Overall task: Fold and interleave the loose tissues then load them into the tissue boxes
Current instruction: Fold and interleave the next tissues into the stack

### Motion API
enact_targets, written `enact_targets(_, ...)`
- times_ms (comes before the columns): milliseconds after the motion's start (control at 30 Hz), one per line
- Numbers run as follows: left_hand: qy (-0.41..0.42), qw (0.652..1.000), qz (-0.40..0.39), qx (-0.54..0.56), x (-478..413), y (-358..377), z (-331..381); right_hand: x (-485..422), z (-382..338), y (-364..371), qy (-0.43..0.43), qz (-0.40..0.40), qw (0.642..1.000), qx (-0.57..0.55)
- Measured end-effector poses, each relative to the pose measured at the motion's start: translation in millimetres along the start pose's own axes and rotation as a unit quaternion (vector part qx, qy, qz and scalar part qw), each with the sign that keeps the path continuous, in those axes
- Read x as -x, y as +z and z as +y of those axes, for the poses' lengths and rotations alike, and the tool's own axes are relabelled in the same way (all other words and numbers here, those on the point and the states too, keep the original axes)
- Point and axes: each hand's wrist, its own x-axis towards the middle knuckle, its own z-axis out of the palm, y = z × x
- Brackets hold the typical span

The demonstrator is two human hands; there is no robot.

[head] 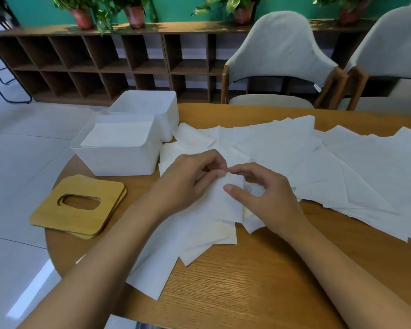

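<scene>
Task roughly midway, I judge: my left hand [188,176] and right hand [259,193] pinch one tissue [223,205] by its top edge between them. Beyond my left hand, one tissue box [119,162] holds a stack. Many loose tissues [354,167] lie unfolded beyond my right hand.

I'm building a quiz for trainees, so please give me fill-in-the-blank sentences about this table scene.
1. The left hand and right hand both pinch one ____.
2. The folded stack sits in the ____ white box.
3. ____ wooden lids lie stacked on the table.
Missing words: tissue; nearer; two.
</scene>
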Motion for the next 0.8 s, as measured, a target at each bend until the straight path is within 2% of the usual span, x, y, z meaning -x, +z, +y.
enact_targets(167,-0.091,0.995,0.016,0.038,2,-2,-9,-3,3,-8,0.046,0.057,0.99,-0.118)
enact_targets(267,-0.145,0.976,0.068,0.145,7,-3,-16,-5,-4,-15,0.057,0.067,0.978,-0.189)
enact_targets(333,-0.16,0.955,0.11,0.225,7,2,-13,-5,-7,-18,0.051,0.071,0.978,-0.191)
enact_targets(400,-0.169,0.94,0.149,0.256,6,11,-10,-4,-7,-19,0.033,0.042,0.981,-0.185)
enact_targets(600,-0.166,0.938,0.179,0.247,4,21,-10,-6,-4,-20,-0.004,-0.028,0.997,-0.075)
enact_targets(667,-0.155,0.947,0.165,0.23,7,24,-10,-5,1,-20,0.02,-0.017,0.999,-0.042)
enact_targets(800,-0.105,0.985,0.104,0.092,13,27,-16,-6,12,-33,0.06,0.033,0.998,-0.003)
